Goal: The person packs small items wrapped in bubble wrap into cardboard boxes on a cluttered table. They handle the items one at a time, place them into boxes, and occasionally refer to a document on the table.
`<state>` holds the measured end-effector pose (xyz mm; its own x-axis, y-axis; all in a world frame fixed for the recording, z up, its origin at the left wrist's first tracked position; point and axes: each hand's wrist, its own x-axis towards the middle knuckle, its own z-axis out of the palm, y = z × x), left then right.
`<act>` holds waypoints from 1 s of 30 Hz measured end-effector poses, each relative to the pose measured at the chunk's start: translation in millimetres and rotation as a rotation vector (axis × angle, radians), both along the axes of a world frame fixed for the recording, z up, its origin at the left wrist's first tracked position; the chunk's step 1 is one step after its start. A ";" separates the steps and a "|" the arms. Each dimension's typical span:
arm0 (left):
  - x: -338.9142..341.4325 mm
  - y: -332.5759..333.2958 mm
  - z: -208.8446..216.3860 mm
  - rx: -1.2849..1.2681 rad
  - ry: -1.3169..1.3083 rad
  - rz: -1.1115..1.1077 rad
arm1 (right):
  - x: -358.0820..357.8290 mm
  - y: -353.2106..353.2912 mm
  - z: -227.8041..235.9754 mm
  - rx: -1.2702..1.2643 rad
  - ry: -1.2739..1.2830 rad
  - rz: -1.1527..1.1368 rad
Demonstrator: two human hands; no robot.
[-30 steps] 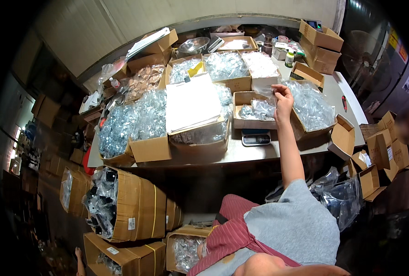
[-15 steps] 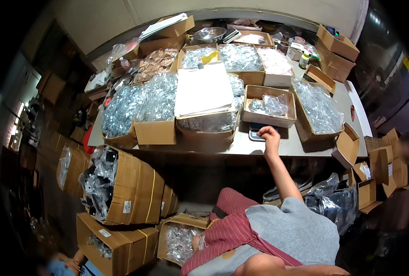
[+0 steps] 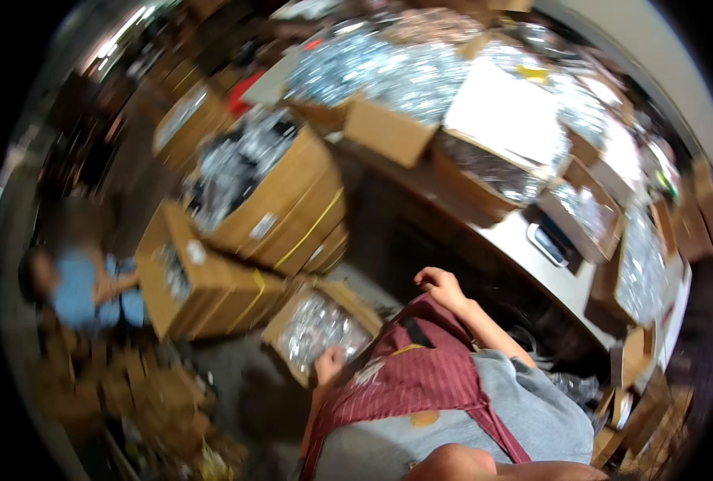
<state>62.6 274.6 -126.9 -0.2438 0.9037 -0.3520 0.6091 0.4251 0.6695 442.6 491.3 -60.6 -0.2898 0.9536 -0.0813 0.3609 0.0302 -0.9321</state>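
Where clear bags (image 3: 312,327) fill a carton (image 3: 356,306), our left hand (image 3: 329,365) is at its near edge, grip too blurred to tell; our right hand (image 3: 444,289) curls inward.

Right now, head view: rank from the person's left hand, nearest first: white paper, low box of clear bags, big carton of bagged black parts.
1. Low box of clear bags: right by the left hand, which overlaps its edge in view.
2. Big carton of bagged black parts: ahead, slightly left.
3. White paper: farthest, ahead and right.
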 end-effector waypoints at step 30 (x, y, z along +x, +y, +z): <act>-134.9 -48.4 -21.8 -0.558 0.289 0.026 | -182.3 -44.3 -46.3 -0.152 -0.869 0.607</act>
